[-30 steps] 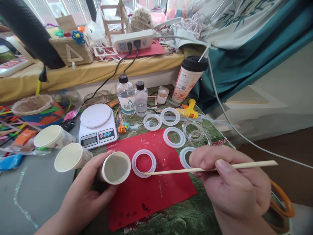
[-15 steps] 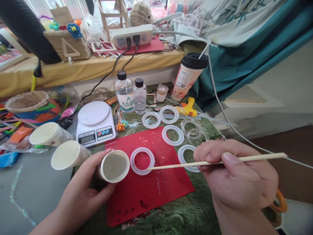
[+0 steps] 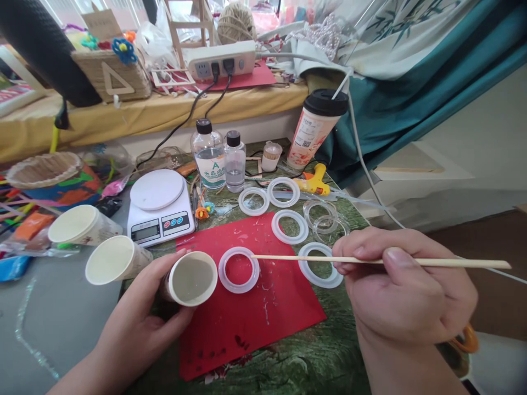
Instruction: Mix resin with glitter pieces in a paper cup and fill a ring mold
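My left hand [image 3: 140,307] is wrapped round a paper cup [image 3: 193,278] that holds a cloudy greyish liquid. Between the thumb and fingers of my right hand [image 3: 405,285] is a thin wooden stick [image 3: 300,258], pointing left and lying nearly level. Its tip is at the right rim of a translucent ring mould [image 3: 224,274]; whether it touches I cannot tell. That mould rests on a red sheet [image 3: 284,302], just right of the cup. Another ring mould [image 3: 304,274] lies close to my right fingertips, and one more [image 3: 276,226] sits at the sheet's upper right edge.
A white digital scale [image 3: 142,216] stands behind my left hand, with two paper cups [image 3: 138,260] left of it. Farther back are two clear bottles [image 3: 235,173], a lidded drink cup [image 3: 310,134] and a yellow glue gun [image 3: 317,181]. Clear rings [image 3: 329,224] lie at the right.
The stick's tip has risen from the mould's lower right rim to its upper right rim. My right hand has shifted slightly right. The cup in my left hand stays put.
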Motion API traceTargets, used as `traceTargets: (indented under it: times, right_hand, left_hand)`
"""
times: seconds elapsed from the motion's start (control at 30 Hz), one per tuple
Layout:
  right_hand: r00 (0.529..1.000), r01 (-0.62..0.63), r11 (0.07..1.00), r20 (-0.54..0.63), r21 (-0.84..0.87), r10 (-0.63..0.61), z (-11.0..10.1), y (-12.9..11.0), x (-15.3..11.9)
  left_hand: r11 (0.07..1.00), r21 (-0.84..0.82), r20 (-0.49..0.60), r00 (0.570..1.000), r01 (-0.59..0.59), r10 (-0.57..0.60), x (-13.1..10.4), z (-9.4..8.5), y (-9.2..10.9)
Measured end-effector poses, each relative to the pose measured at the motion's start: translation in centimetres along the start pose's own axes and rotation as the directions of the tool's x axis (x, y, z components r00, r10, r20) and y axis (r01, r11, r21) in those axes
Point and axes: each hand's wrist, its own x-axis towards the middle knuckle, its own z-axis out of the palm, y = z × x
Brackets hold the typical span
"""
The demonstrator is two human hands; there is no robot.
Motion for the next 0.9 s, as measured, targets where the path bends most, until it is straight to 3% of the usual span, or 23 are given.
traceTargets:
  times: [0.4,0.9]
  right_hand:
    - [0.994,-0.076,0.997,0.079,-0.017,0.077,-0.52,0.18,-0.19]
    - [0.992,-0.029,1.000,0.120,-0.003,0.029,-0.58,0.89,-0.01]
  left_hand:
    - [1.000,-0.008,-0.007,1.000,-0.008,0.008,-0.05,0.07,0.01]
    - [0.999,0.025,-0.006,1.000,-0.022,0.022,0.01,0.03,0.05]
